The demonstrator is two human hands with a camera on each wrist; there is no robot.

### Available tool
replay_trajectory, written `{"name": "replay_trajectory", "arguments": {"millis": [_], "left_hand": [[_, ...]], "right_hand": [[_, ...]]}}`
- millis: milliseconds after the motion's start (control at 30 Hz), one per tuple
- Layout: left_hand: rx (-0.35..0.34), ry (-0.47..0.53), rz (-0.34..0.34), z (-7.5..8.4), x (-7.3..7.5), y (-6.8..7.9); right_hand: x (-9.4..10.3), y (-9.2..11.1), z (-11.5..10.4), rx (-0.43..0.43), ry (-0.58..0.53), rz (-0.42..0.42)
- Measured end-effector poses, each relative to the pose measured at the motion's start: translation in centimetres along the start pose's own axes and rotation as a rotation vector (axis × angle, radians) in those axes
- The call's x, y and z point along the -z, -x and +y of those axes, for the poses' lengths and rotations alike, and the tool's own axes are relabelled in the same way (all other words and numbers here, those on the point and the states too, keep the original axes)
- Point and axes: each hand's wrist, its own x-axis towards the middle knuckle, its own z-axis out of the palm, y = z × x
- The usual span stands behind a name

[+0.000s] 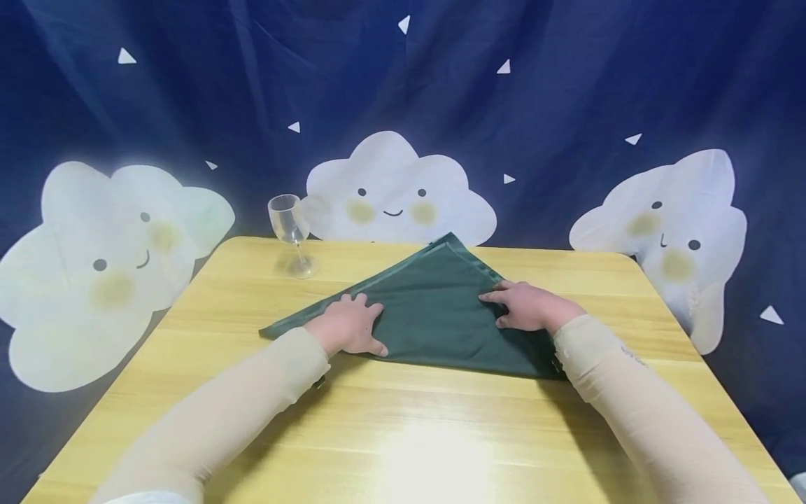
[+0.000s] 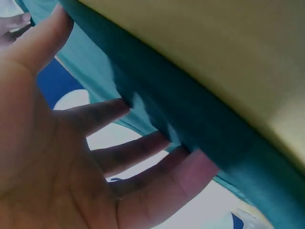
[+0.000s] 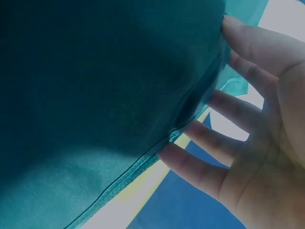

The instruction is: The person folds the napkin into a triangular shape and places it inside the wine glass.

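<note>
Left hand (image 1: 348,326): fingers spread, grasping nothing
Right hand (image 1: 531,306): fingers extended, unclenched
Green cloth (image 1: 434,308): beneath both sets of fingertips, long axis crosswise between them
Far peak (image 1: 450,246): ahead of both, nearer the right fingers

Looks like woven fabric in the dark green cloth (image 1: 434,308): mostly matt and smooth, lightly creased, with a shinier, more textured band along the hem (image 3: 114,190). Shows wood grain on the table (image 1: 315,434), under a smooth, glossy finish with a blown-out white glare at lower middle. Looks clear, hard and shiny in the wine glass (image 1: 290,220); cannot be told for certain as glass or plastic. Shows soft, rippled cloth with a faint sheen on the navy curtain (image 1: 567,70), but looks flat and matt on its white clouds (image 1: 390,164). Looks like matt, wrinkled cloth in the beige sleeves (image 1: 233,399).
</note>
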Motion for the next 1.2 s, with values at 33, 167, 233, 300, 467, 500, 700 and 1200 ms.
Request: {"name": "replay_trajectory", "arguments": {"millis": [33,167,233,300,467,500,700,1200], "left_hand": [[-0.003,-0.002,-0.001,0.1,-0.1,0.5],[-0.020,-0.022,-0.015,0.2,-0.2,2.2],[-0.032,-0.031,-0.028,0.2,0.1,2.9],[-0.049,-0.033,-0.047,0.1,0.5,3.3],[-0.073,0.005,-0.077,-0.5,1.4,3.3],[-0.072,0.019,-0.077,-0.7,1.6,3.1],[-0.052,0.089,0.014,-2.0,2.5,0.1],[0.048,0.259,0.114,-3.2,1.9,-7.0]], "right_hand": [[-0.1,0.1,-0.3,0.005,-0.001,-0.005],[-0.3,0.7,-1.5,0.030,0.004,-0.011],[-0.4,1.1,-2.2,0.052,0.008,-0.004],[-0.4,1.4,-2.8,0.070,0.004,0.000],[-0.2,1.9,-3.5,0.097,-0.019,-0.004],[-0.1,1.8,-3.5,0.096,-0.027,-0.002],[1.2,0.3,-3.0,0.031,-0.085,0.008],[1.1,-4.7,-0.6,-0.230,-0.360,0.052]]}}
